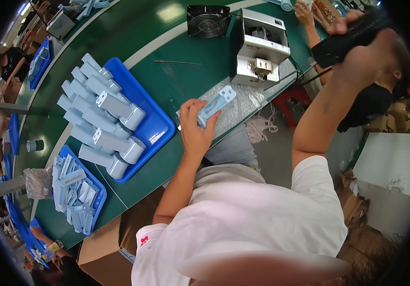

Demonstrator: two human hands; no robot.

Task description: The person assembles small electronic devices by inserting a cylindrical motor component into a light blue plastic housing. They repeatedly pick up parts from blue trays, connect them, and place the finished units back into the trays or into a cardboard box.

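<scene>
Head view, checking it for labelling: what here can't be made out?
- Pale blue plastic part: its lower end is wrapped by the left hand.
- Black tool: its tip is lost at the dark fisheye rim; the right hand covers its grip.
- Small parts in the near blue tray: too small to tell apart.

On your green surface (167, 81), a large blue tray (155, 126) at nine o'clock carries stacked pale blue-grey housings (102, 124). At seven o'clock a smaller blue tray (101, 198) is heaped with small flat parts (74, 193). At twelve o'clock you have a black fan (208, 21) just beside a white machine (261, 47). A red stool (294, 102) stands at two o'clock, a cardboard box (105, 250) at six.
</scene>
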